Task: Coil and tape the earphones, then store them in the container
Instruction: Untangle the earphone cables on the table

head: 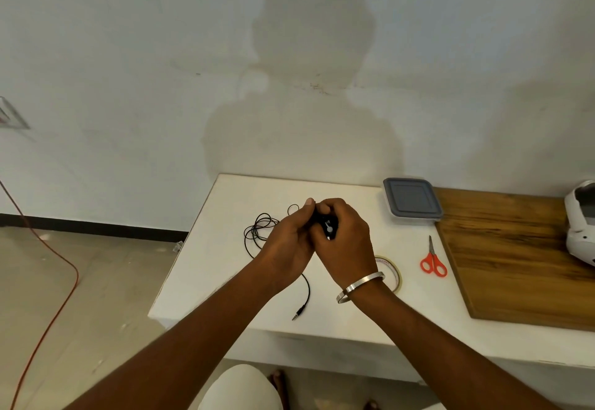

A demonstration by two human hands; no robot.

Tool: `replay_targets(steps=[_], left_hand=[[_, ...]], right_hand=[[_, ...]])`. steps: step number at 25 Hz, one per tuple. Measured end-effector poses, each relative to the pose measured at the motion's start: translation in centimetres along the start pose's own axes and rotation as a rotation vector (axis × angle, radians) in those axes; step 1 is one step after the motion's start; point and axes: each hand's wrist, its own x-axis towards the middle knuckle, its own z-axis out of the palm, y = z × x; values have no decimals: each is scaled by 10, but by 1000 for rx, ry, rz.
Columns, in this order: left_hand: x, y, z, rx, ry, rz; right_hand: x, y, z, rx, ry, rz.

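Black earphones (328,228) are held between both hands above the white table (225,268). My left hand (288,242) and my right hand (346,242) press together around the earbud end. The thin black cable (257,232) loops loosely on the table to the left of my hands. Its jack plug (297,313) lies near the front edge. A roll of clear tape (391,273) lies flat just right of my right wrist. The container (412,200), clear with a grey lid on, sits at the back right.
Orange-handled scissors (433,260) lie right of the tape. A wooden board (515,255) covers the table's right side, with a white device (579,219) on it. An orange cord (54,281) trails over the floor at left. The wall stands right behind the table.
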Motion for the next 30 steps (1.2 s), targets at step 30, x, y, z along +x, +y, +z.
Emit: replay_targets(steps=[30], left_hand=[[-1, 20, -24, 80, -121, -30]], right_hand=[[-6, 3, -17, 628, -205, 410]])
